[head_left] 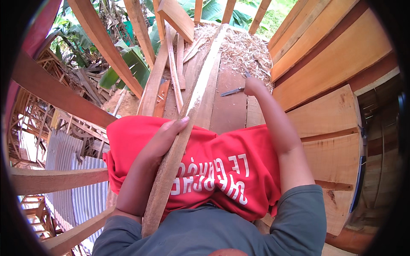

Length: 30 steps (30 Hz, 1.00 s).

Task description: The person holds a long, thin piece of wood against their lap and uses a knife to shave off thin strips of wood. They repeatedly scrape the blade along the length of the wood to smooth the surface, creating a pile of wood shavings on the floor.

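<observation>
A long wooden beam (164, 183) runs from against my torso, over my lap, to the far end of the plank floor. Its far stretch shines bright in the sunlight. My left hand (167, 135) is closed round the beam, thumb on top, the other fingers mostly hidden. Out ahead on the right, low over the floorboards, my right hand (255, 87) is closed on a knife-like tool (232, 91). Its narrow grey blade sticks out to the left; the handle is hidden in the fist. Red cloth (252, 149) with white lettering covers my lap.
Wood shavings (247, 51) heap up at the far end of the floorboards (229, 113). Loose wooden strips (174, 72) lie left of the beam. Upright posts (111, 51) frame the left side, a plank wall (329, 55) the right. Corrugated metal sheets (87, 187) stand outside, lower left.
</observation>
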Tool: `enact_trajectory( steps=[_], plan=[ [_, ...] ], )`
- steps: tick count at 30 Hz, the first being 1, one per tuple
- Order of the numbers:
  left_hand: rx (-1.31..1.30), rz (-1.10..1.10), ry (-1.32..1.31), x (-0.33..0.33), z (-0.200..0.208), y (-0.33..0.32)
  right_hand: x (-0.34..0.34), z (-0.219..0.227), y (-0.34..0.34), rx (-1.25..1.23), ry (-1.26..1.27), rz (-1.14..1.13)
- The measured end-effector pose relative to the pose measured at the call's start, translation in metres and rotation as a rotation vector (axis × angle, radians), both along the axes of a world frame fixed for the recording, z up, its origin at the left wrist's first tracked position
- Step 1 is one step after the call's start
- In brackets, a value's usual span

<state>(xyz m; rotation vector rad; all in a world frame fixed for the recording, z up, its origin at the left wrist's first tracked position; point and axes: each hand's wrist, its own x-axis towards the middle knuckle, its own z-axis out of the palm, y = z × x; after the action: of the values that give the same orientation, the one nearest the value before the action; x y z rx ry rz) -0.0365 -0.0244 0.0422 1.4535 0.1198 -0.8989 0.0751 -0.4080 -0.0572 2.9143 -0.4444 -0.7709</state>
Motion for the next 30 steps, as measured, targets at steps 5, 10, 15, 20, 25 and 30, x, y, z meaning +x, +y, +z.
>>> enact_trajectory(
  steps=[5,10,15,20,25,30],
  plan=[
    [0.009,-0.019,0.132,0.013,-0.028,-0.009,-0.007,-0.096,-0.040,-0.075,-0.291,0.398],
    [0.066,-0.024,0.228,0.016,-0.041,-0.011,-0.002,-0.107,-0.052,-0.019,-0.353,0.344],
    [0.092,-0.012,0.252,0.014,-0.038,-0.023,-0.012,-0.104,-0.054,0.137,-0.311,0.247],
    [0.051,0.033,0.234,0.001,-0.024,-0.023,-0.006,-0.106,-0.068,0.091,-0.229,0.270],
    [0.070,0.097,0.227,-0.015,-0.010,-0.023,-0.002,-0.092,-0.069,0.490,-0.310,0.198],
    [0.080,0.119,0.192,-0.026,0.005,-0.026,0.003,-0.103,-0.066,0.430,-0.270,0.120]
  ],
)
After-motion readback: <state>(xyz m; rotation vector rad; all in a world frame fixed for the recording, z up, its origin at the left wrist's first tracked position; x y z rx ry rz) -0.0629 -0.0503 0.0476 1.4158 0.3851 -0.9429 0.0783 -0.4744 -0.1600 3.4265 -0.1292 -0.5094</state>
